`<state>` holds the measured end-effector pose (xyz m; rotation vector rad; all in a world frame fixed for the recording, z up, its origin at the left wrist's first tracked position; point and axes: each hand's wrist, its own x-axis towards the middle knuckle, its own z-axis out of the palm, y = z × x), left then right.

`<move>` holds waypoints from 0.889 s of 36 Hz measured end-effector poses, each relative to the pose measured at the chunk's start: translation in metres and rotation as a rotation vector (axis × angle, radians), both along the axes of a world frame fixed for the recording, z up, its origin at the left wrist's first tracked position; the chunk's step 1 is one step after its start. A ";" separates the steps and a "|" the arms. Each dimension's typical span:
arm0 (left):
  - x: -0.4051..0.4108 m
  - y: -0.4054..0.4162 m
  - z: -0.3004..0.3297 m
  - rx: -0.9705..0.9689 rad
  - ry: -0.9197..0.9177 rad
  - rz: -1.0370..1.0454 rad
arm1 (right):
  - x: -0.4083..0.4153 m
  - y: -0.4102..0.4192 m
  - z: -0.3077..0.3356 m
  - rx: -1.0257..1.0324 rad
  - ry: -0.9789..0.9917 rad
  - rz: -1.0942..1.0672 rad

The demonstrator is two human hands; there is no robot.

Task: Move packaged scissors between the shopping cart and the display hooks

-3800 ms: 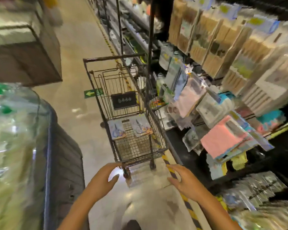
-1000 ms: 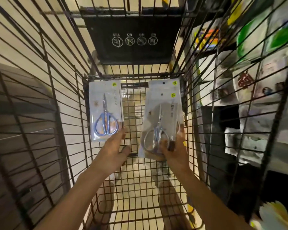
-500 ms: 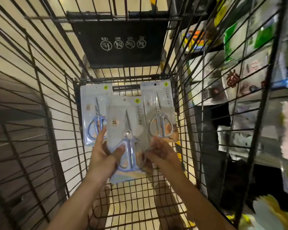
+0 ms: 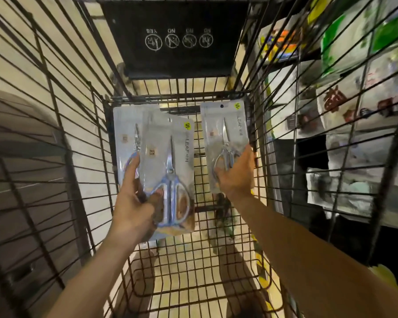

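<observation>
**Both hands on scissor packs inside the cart**

You are looking straight down into the black wire shopping cart [image 4: 83, 138]; both your forearms reach in from 6 o'clock.

Your left hand [image 4: 133, 203] grips the clear plastic pack of blue-handled scissors [image 4: 170, 171] at its lower left edge. The thumb lies across the front by the handle loops and the fingers curl behind. The pack is tilted slightly, blades toward 12 o'clock, yellow sticker at its top right corner.

Behind it, toward 10 o'clock, a second clear pack with blue-handled scissors [image 4: 129, 129] is partly covered by the held pack. Your left fingertips [image 4: 135, 160] overlap its front; whether they touch it cannot be told.

Your right hand [image 4: 237, 175] holds the clear pack of silver-handled scissors [image 4: 225, 134] at 1 o'clock of the held pack, apart from it. The palm covers the pack's lower half and the handle loops. The pack stands upright near the cart's right wall.

At 12 o'clock hangs a black plastic flap with white round pictograms [image 4: 175, 40]. At 3 o'clock, beyond the wire, blurred packaged goods on store shelves [image 4: 354, 111].
</observation>
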<state>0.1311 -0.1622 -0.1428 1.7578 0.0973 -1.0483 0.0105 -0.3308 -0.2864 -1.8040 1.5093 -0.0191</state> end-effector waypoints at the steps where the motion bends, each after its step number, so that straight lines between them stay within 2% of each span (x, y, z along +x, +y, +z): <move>1: -0.001 0.001 0.001 -0.002 0.005 0.001 | -0.001 0.002 0.000 -0.025 0.027 0.008; 5: 0.000 0.006 0.004 0.028 0.055 0.032 | -0.004 0.012 0.010 -0.082 0.120 0.119; 10: 0.000 0.009 0.005 0.069 0.050 0.010 | -0.019 0.037 0.020 -0.076 0.024 0.133; 13: 0.001 0.011 0.002 0.070 0.043 0.016 | -0.026 0.046 0.018 -0.090 -0.028 0.063; 18: 0.003 0.014 -0.003 0.038 0.013 -0.008 | -0.025 0.038 0.009 -0.047 0.078 -0.023; 22: 0.000 0.020 -0.007 0.049 0.016 -0.010 | -0.021 0.037 0.010 0.000 0.105 -0.028; 27: -0.005 0.021 -0.004 0.050 0.016 -0.004 | -0.017 0.028 0.017 0.062 0.123 -0.138; 32: -0.006 0.024 -0.002 0.062 -0.011 -0.021 | -0.023 0.030 0.022 0.234 -0.047 -0.198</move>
